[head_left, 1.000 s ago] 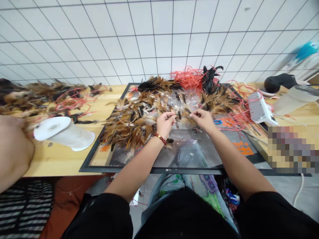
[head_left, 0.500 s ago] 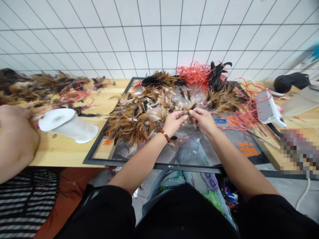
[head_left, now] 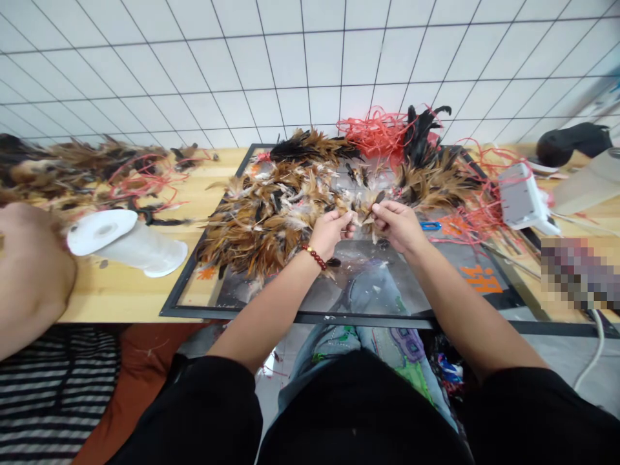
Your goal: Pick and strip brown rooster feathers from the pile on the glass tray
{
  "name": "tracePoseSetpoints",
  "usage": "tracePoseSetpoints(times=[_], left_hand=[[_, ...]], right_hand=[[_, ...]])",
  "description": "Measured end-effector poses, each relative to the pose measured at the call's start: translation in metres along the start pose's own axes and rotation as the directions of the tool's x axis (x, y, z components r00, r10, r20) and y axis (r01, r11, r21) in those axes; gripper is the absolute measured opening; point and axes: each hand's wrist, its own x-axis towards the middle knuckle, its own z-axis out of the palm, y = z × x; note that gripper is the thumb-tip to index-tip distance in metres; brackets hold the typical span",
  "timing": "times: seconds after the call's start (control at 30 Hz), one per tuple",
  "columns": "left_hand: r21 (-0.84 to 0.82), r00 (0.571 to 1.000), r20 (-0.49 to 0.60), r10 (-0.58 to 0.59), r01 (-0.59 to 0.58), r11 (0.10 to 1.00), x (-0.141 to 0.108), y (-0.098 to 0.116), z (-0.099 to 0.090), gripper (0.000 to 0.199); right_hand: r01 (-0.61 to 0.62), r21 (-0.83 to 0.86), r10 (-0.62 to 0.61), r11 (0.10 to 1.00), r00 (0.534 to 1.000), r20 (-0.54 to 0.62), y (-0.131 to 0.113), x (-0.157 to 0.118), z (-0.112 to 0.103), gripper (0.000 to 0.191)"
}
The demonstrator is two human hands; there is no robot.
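Observation:
My left hand (head_left: pixel 332 234), with a beaded bracelet above it, pinches a light-coloured feather (head_left: pixel 353 218). Facing it, my right hand (head_left: pixel 398 225) has thumb and fingers closed on a dark-tipped brown feather (head_left: pixel 376 205). Both are held above the black-framed glass panel (head_left: pixel 339 287). Beside my left hand spreads a thick pile of brown feathers (head_left: pixel 261 226). Past my right hand lies a smaller brown feather bunch (head_left: pixel 436 184). Fine ends between my fingers are too small to make out.
Tangled red strips (head_left: pixel 378 135) lie at the back by black feathers (head_left: pixel 425 139). A blue cutter (head_left: pixel 430 226) rests right of my hand. At left stand a white spool (head_left: pixel 128 242) and another person's arm (head_left: pixel 33 278). A white device (head_left: pixel 526 197) is at right.
My hands have moved a little apart, and pale feather tips now show between them. The camera view has shifted slightly. The piles look the same.

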Motion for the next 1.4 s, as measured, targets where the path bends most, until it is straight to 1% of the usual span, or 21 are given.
tracePoseSetpoints(times=[0.07,0.13,0.23,0.3,0.4,0.47,0.53,0.63,0.67,0.73,0.8,0.83,0.9,0.97,1.03,1.07,1.1,1.17,1.3,1.37,1.4], left_hand=[[0.019,1.000,-0.003,0.015,-0.015,1.000,0.001,-0.002,0.000,0.012],[0.053,0.996,-0.047,0.076,-0.074,0.996,0.003,-0.003,-0.001,0.010],[0.138,0.951,-0.176,0.253,-0.231,0.963,0.005,-0.005,-0.002,0.022],[0.206,0.932,-0.163,0.323,-0.288,0.935,0.005,-0.005,-0.001,0.019],[0.286,0.963,0.046,0.267,-0.268,0.920,0.000,-0.005,0.002,0.003],[0.314,0.972,0.118,0.201,-0.229,0.921,-0.003,-0.005,0.004,0.006],[0.300,0.985,0.088,0.147,-0.167,0.939,-0.005,-0.004,0.004,0.014],[0.191,0.998,0.032,0.054,-0.059,0.980,-0.004,0.000,0.002,0.018],[0.143,0.999,0.031,0.025,-0.030,0.989,-0.004,0.001,0.001,0.016],[0.053,0.999,0.031,-0.013,0.012,0.999,-0.003,0.005,-0.001,0.011],[-0.017,0.999,0.025,-0.034,0.034,0.999,-0.002,0.007,-0.003,0.008],[-0.044,0.999,0.020,-0.035,0.036,0.998,-0.001,0.008,-0.003,0.008],[-0.088,1.000,0.007,-0.026,0.026,0.996,0.000,0.008,-0.004,0.008],[-0.115,1.000,-0.010,-0.007,0.006,0.993,0.000,0.009,-0.005,0.008],[-0.135,0.999,-0.031,0.022,-0.026,0.990,0.001,0.010,-0.006,0.007],[-0.146,0.998,-0.045,0.041,-0.047,0.988,0.001,0.011,-0.006,0.006],[-0.155,0.996,-0.060,0.063,-0.071,0.985,0.002,0.012,-0.006,0.005],[-0.163,0.991,-0.095,0.099,-0.114,0.980,0.002,0.014,-0.006,0.005],[-0.151,0.983,-0.135,0.125,-0.146,0.978,0.002,0.016,-0.005,0.006],[-0.121,0.980,-0.140,0.141,-0.158,0.980,0.001,0.014,-0.005,0.005],[-0.098,0.979,-0.141,0.147,-0.161,0.982,0.001,0.013,-0.005,0.004]], right_hand=[[-0.013,0.007,0.013,1.000,1.000,0.022,-0.002,-0.002,0.002,0.045],[-0.003,0.021,0.002,1.000,1.000,0.029,-0.004,-0.003,0.003,0.044],[0.008,0.026,-0.009,1.000,0.999,0.048,-0.005,-0.004,0.004,0.043],[0.010,-0.006,-0.010,1.000,0.998,0.063,-0.005,-0.005,0.005,0.041],[0.033,-0.048,-0.030,0.998,0.998,0.063,-0.003,-0.005,0.006,0.040],[0.055,-0.072,-0.050,0.996,0.997,0.064,-0.003,-0.005,0.007,0.039],[0.077,-0.081,-0.075,0.994,0.997,0.023,-0.002,-0.003,0.007,0.039],[0.132,-0.111,-0.145,0.985,0.983,-0.115,0.001,0.002,0.002,0.038],[0.162,-0.157,-0.185,0.974,0.972,-0.144,0.003,0.003,0.000,0.037],[0.219,-0.303,-0.267,0.928,0.955,-0.129,0.006,0.005,-0.005,0.034],[0.273,-0.485,-0.330,0.830,0.943,-0.034,0.009,0.004,-0.007,0.031],[0.314,-0.580,-0.354,0.752,0.934,0.048,0.010,0.002,-0.007,0.030],[0.419,-0.747,-0.359,0.515,0.897,0.256,0.010,-0.004,-0.004,0.029],[0.503,-0.827,-0.284,0.249,0.855,0.435,0.009,-0.010,0.001,0.028],[0.519,-0.851,-0.197,0.080,0.845,0.497,0.008,-0.013,0.006,0.025],[0.507,-0.860,-0.180,0.050,0.852,0.492,0.008,-0.013,0.007,0.022],[0.489,-0.870,-0.190,0.056,0.861,0.472,0.009,-0.012,0.008,0.021],[0.435,-0.888,-0.270,0.148,0.882,0.387,0.009,-0.009,0.005,0.020],[0.376,-0.824,-0.407,0.423,0.892,0.198,0.009,0.000,-0.005,0.012],[0.380,-0.726,-0.397,0.573,0.904,0.159,0.008,0.002,-0.008,0.013],[0.352,-0.648,-0.363,0.675,0.923,0.123,0.007,0.002,-0.007,0.016]])
